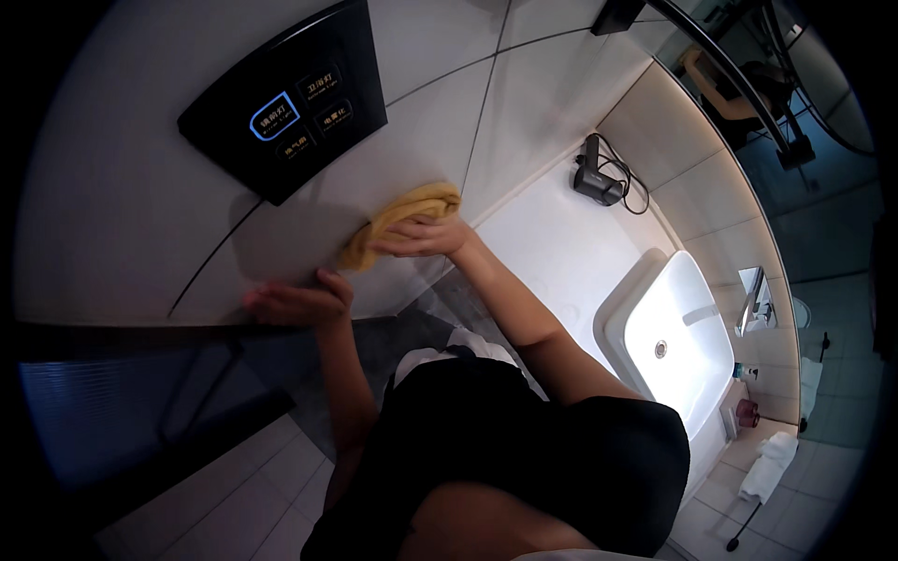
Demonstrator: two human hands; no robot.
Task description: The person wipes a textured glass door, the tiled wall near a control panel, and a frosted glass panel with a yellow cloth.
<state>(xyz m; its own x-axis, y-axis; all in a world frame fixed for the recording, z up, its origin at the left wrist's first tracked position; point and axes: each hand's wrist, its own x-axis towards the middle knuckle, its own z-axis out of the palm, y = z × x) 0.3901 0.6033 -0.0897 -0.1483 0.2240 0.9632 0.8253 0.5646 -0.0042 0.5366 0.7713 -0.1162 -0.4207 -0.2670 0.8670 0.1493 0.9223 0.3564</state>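
Observation:
My right hand (423, 236) presses a folded yellow cloth (398, 213) to the pale wall tiles, its fingers spread across the cloth's lower side. The cloth lies below and to the right of a black glossy switch panel (290, 98), which has several touch keys, one outlined in blue light. Lower and further left, my left hand (301, 301) is held close to the wall beside a dark frame edge (168, 338). Its fingers are stretched out, the thumb stands apart, and it holds nothing.
To the right, a white countertop (533, 238) carries a dark hair dryer (599, 178) with a looped cord and a white basin (687, 351). A chrome tap (754, 301) is on the tiled wall. A rolled white towel (770, 466) hangs on a bar. Ribbed glass (103, 402) stands at left.

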